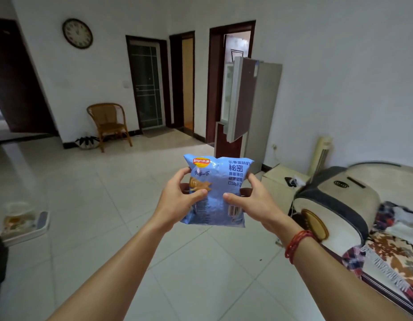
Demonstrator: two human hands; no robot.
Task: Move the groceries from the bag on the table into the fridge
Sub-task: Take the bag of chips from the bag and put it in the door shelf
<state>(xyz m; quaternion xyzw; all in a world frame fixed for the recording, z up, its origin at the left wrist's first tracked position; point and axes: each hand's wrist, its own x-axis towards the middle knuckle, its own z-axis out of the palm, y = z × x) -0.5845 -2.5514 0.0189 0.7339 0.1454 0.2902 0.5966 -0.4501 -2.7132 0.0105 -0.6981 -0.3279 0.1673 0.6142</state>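
As left hand (pixel 177 201), right hand (pixel 253 202) pinch, glossy crinkled chip bag (pixel 216 174)

"Lay's" logo on blue chip bag (pixel 216 181)

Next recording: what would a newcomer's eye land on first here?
The blue chip bag sits at mid-frame, gripped at its sides by the left hand and right hand. Behind it, the fridge by the right-hand wall stands with its upper door swung open. A round clock hangs upper left, above a wicker chair.
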